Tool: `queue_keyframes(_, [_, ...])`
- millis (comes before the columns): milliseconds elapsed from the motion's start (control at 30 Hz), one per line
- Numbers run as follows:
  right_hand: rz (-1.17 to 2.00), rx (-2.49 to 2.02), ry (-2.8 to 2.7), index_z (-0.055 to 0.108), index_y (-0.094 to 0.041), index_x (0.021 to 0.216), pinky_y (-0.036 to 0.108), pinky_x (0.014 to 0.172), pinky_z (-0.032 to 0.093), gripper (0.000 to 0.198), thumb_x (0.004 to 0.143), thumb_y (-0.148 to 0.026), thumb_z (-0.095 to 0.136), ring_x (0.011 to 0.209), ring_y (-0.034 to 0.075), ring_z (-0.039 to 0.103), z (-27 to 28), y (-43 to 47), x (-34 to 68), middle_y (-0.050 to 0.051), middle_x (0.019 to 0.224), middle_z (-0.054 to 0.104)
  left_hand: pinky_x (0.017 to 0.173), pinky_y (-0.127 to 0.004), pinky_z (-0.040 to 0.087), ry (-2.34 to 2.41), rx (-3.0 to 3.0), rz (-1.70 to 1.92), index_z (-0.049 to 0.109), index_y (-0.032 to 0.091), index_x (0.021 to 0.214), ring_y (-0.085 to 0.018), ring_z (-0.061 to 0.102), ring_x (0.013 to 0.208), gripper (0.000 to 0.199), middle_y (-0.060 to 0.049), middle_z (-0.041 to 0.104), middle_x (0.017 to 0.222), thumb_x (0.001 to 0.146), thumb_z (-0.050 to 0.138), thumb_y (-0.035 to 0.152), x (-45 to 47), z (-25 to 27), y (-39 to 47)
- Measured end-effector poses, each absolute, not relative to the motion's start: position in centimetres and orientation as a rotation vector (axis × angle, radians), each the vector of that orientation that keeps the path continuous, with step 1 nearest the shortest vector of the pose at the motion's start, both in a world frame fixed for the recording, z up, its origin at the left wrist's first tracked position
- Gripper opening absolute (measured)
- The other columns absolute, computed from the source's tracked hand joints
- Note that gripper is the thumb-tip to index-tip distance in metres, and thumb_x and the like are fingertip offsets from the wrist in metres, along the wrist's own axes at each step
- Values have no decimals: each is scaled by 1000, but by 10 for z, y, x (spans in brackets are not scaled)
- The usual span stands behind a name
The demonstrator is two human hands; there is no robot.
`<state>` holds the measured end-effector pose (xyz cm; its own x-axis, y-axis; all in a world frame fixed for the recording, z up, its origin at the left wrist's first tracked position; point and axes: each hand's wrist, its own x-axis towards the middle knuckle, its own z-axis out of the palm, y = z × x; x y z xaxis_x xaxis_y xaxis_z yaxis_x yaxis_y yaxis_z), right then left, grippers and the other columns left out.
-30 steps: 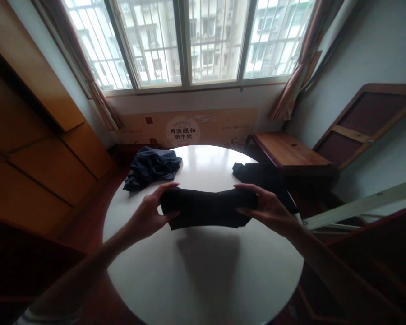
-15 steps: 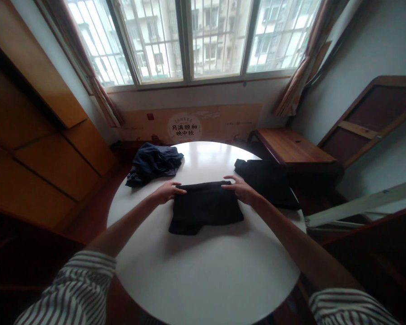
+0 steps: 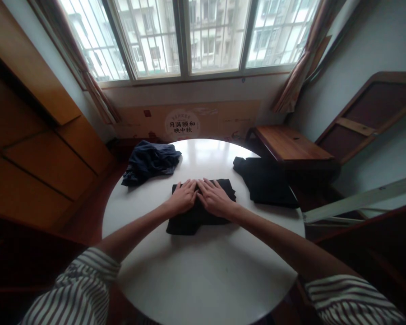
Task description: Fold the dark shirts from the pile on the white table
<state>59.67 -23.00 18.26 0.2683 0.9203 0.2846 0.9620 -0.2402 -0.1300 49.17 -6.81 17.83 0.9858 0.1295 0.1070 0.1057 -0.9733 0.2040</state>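
Note:
A folded black garment (image 3: 183, 224) lies flat in the middle of the round white table (image 3: 209, 266); its exact kind I cannot tell. My left hand (image 3: 184, 197) rests on top of it, fingers stretched out flat and pointing away from me. Beside it, my right hand (image 3: 215, 197) also lies flat on the cloth, its fingertips close to those of the left. Neither hand grips the fabric. Part of the garment is hidden beneath both hands.
A crumpled dark blue garment (image 3: 152, 162) sits at the table's far left. Another black garment (image 3: 267, 183) is spread at the right edge. Past the table stand a low wooden table (image 3: 291, 142) at right and wooden cabinets (image 3: 37, 158) at left.
Both hands have let go of the black garment's far corners and moved inward to its middle, where they lie flat. The view has shifted slightly.

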Motion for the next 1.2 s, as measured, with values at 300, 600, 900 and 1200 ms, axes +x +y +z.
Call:
queue_keyframes(300, [192, -2492, -1523, 36, -12, 151, 53, 117, 23, 64, 100, -49, 35, 147, 31, 25, 170, -257, 653, 17, 158, 32, 111, -44, 36, 219, 2742, 123, 47, 12, 141, -28, 47, 133, 57, -18, 52, 143, 96, 43, 47, 483, 164, -4])
queue_keyframes(600, [714, -2348, -1734, 67, -15, 105, 29, 75, 51, 38, 73, -33, 77, 90, 24, 66, 251, -229, 692, 10, 104, 70, 67, -27, 49, 65, 2564, -267, 68, 15, 89, -20, 63, 76, 39, -3, 67, 81, 66, 78, 44, 502, 230, 17])
queue_keyframes(900, [-616, -2044, -1909, 59, -14, 126, 39, 88, 50, 32, 96, -14, 47, 106, 26, 64, 283, -269, 661, 16, 120, 67, 85, -41, 45, -419, 3208, 992, 64, 19, 117, -24, 58, 94, 26, -7, 69, 97, 92, 58, 23, 466, 297, -17])
queue_keyframes(1200, [-358, -2027, -2250, 53, -15, 140, 54, 108, 41, 53, 87, -8, 53, 133, 32, 49, 158, -340, 619, 18, 144, 53, 84, -38, 44, -698, 3301, 734, 62, 12, 121, -22, 61, 90, 29, -10, 69, 104, 93, 56, 16, 385, 170, -73])
